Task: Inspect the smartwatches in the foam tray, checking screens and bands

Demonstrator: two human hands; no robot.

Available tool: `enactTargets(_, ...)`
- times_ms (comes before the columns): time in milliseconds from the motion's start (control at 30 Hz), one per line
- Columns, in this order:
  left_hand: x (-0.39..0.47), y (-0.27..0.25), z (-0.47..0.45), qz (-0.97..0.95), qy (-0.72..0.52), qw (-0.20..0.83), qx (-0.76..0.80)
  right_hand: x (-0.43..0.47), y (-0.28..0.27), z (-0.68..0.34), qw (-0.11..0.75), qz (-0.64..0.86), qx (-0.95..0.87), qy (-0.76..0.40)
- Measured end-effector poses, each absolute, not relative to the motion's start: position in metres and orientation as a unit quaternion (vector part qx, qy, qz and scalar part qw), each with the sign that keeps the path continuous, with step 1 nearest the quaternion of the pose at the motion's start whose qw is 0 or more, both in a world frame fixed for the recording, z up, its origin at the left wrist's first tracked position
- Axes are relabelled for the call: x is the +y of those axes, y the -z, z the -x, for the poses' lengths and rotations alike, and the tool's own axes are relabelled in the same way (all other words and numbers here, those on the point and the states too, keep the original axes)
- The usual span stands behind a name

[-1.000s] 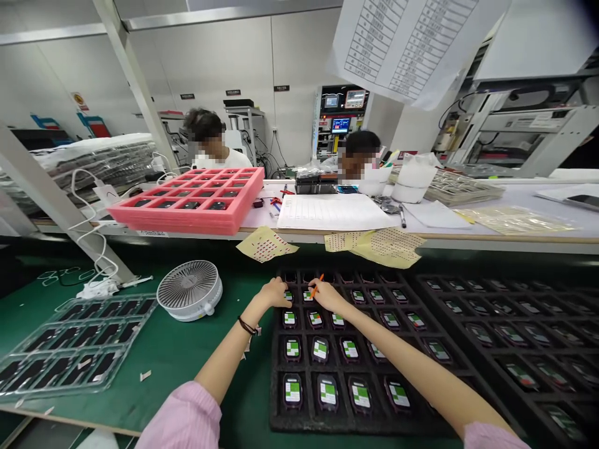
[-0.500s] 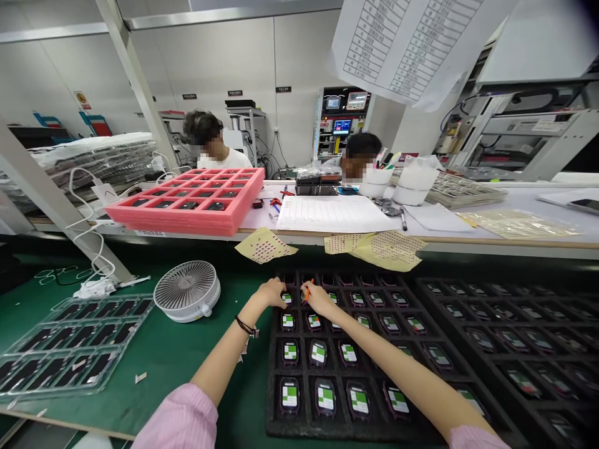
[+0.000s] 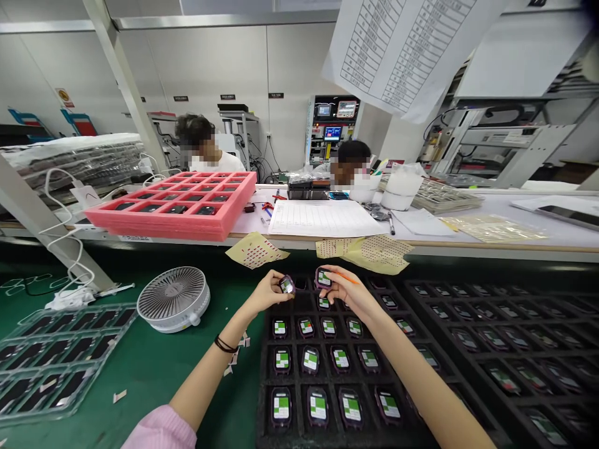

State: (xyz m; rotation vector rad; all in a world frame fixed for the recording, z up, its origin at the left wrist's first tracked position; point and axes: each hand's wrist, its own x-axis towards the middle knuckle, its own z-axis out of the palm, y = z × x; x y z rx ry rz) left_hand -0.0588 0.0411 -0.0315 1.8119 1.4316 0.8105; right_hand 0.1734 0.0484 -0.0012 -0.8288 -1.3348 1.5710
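Pinched in my left hand is a small purple-framed watch case, raised above the back left of a black foam tray. My right hand grips another watch case, lifted over the tray's back rows. A thin orange stick-like tool lies between the fingers of that same hand; its exact kind is unclear. Rows of watch cases with green-and-white screens, such as one at the front, sit in the tray's compartments. My right forearm hides part of the tray.
To the right is a second black tray of watch cases. A grey fan and a clear tray of black parts lie at left. Pink foam trays and a paper sheet rest on the shelf. Two people sit beyond.
Both hands have risen from the tray's back compartments, each with a watch case in it. My right hand has moved right and keeps the orange tool. The camera view has shifted slightly.
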Motion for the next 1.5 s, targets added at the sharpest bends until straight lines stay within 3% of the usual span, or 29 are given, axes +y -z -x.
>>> enactTargets(67, 0.037, 0.016, 0.045, -0.605, -0.41, 0.494, 0.47, 0.037, -0.007, -0.183, 0.453, 0.332, -0.527, -0.637)
enactTargets(167, 0.03, -0.001, 0.029, -0.468, -0.473, 0.646, 0.373, 0.025, -0.005, -0.192, 0.456, 0.331, -0.534, -0.63)
enactTargets(300, 0.025, -0.003, 0.019, -0.279, -0.49, 0.768, 0.303, 0.025, 0.011, -0.198, 0.462, 0.339, -0.532, -0.623)
enactTargets(400, 0.025, 0.003, 0.016, -0.161, -0.5, 0.806, 0.273, 0.029, 0.019, -0.199, 0.458, 0.345, -0.538, -0.618)
enactTargets(767, 0.02, 0.003, 0.012, -0.13, -0.544, 0.787, 0.259, 0.031, 0.022, -0.196, 0.448, 0.356, -0.54, -0.617)
enactTargets(1067, 0.016, 0.003, 0.013, -0.255, -0.549, 0.74, 0.292, 0.032, 0.028, -0.196, 0.448, 0.353, -0.55, -0.61)
enactTargets(1500, 0.015, 0.008, 0.016, -0.546, -0.485, 0.566, 0.383, 0.031, 0.026, -0.194, 0.457, 0.359, -0.553, -0.597)
